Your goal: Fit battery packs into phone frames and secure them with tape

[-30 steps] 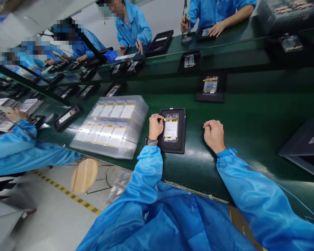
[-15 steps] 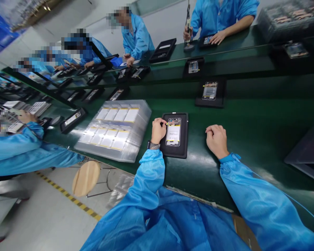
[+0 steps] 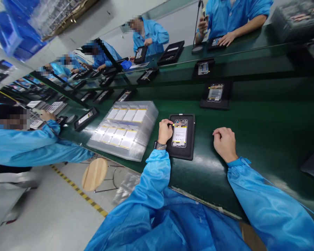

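Note:
An opened phone with a white battery point(image 3: 180, 134) lies face up in a black tray point(image 3: 188, 153) on the green bench. At the tray's left edge is my left hand point(image 3: 165, 131), fingers bent together, with the fingertips at the phone's upper left corner beside a small yellow tab. Whatever those fingers pinch is too small to make out. My right hand point(image 3: 225, 143) rests on the bench to the right of the tray, its fingers curled in; their inner side is hidden.
Left of the tray stands a stack of clear plastic trays point(image 3: 146, 139) with white batteries. Another black tray point(image 3: 203, 104) with a phone lies beyond, at the back right. A person's sleeve point(image 3: 28, 150) reaches the bench at far left. Several people work across the bench.
The whole view has shifted, so things appear farther right. My hands and the phone keep nearly the same places relative to each other. Across the bench, a person has lifted a black tray.

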Available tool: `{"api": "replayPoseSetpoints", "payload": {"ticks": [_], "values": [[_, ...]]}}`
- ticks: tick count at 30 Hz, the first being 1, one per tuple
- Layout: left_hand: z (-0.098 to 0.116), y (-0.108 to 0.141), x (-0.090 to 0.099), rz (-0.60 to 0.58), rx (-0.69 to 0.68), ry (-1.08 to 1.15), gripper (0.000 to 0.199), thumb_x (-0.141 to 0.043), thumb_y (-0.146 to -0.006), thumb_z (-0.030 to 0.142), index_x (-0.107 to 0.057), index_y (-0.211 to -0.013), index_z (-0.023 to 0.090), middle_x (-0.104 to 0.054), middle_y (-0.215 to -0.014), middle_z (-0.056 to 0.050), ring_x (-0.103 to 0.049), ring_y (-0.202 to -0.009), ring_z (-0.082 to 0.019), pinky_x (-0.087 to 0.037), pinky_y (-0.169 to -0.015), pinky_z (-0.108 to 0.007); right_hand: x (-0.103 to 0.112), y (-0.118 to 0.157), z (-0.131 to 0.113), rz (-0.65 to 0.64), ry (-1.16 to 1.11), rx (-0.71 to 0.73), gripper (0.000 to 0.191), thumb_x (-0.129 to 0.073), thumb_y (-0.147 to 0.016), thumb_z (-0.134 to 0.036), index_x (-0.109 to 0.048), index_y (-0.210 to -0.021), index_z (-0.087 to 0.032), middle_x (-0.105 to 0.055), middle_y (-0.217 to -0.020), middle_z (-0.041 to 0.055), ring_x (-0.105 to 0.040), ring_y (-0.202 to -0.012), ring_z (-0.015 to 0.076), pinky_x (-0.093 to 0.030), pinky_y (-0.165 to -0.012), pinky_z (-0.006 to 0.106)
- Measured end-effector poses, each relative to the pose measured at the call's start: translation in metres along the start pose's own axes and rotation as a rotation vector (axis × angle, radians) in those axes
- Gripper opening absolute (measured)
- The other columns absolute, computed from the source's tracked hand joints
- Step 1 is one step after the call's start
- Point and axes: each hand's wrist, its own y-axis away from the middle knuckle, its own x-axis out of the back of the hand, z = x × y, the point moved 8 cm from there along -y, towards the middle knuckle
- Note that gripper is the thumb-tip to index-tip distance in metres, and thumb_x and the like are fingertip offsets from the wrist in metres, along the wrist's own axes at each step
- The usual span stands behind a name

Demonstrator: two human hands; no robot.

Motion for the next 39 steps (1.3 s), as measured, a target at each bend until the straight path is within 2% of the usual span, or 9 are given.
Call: {"api": "replayPoseSetpoints", "payload": {"ticks": [39], "values": [[0.0064, 0.0014, 0.0047, -0.004, 0.024, -0.019, 0.025, -0.054, -0.085, 0.003, -0.073, -0.083, 0.018, -0.066, -0.119, -0.013, -0.059, -0.124, -0.028, -0.045, -0.111, -0.047, 0.0009, -0.0008, -0.0024, 0.002, 0.019, 0.011, 0.018, -0.047, -0.085, -0.012, -0.058, -0.075, -0.022, -0.067, -0.084, 0.0067, -0.055, -0.088, 0.0268, -0.036, -0.081, 0.039]]}}
